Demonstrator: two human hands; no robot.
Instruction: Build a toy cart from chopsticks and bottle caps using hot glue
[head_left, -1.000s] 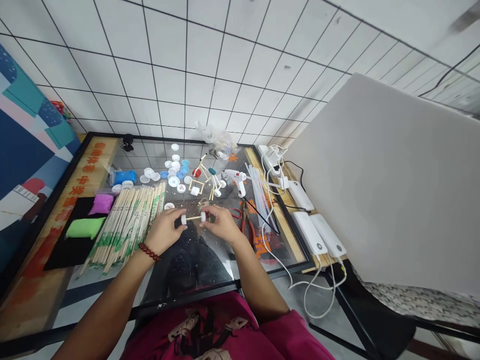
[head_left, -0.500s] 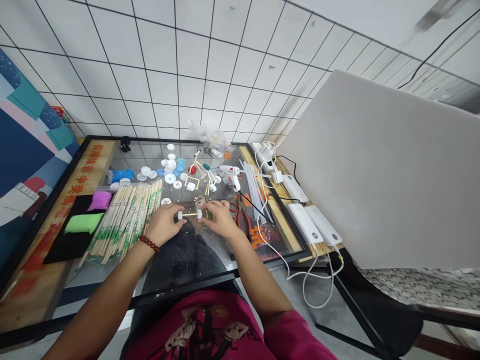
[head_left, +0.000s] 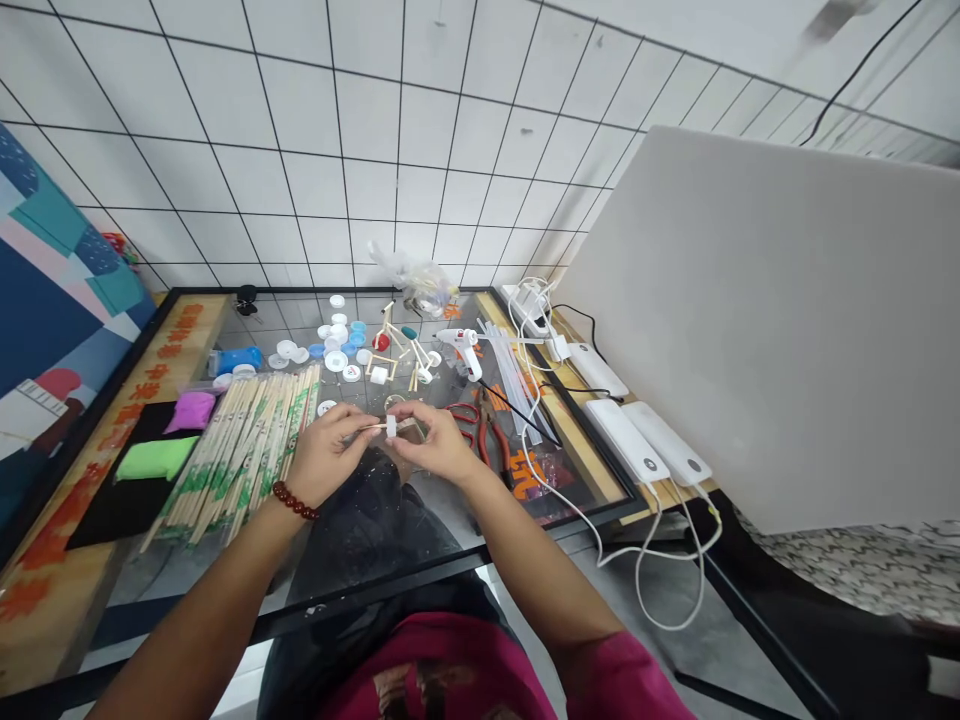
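Observation:
In front of me, above the glass tabletop [head_left: 420, 510], my left hand [head_left: 331, 452] is closed, pinching a short thin wooden stick [head_left: 376, 427] between thumb and fingertips. A white bottle cap [head_left: 391, 427] is at the stick's right end, standing on edge. My right hand [head_left: 435, 442] grips that cap by its rim with thumb and fingers. The left end of the stick is hidden in my left hand. Behind the hands are loose white and blue caps [head_left: 336, 361] and small stick pieces joined with caps [head_left: 379, 375].
Wrapped chopsticks [head_left: 240, 440] lie at the left beside green [head_left: 156, 458] and purple packets [head_left: 190, 410]. A white glue gun [head_left: 462, 350], clear glue sticks [head_left: 510, 375] and red-handled pliers [head_left: 491, 440] lie right. White power banks [head_left: 626, 440] with cables edge the table.
My left hand has moved from the stick's left-end cap onto the stick itself. Both hands have come closer together, with the right still at the right-end cap. The view has shifted slightly.

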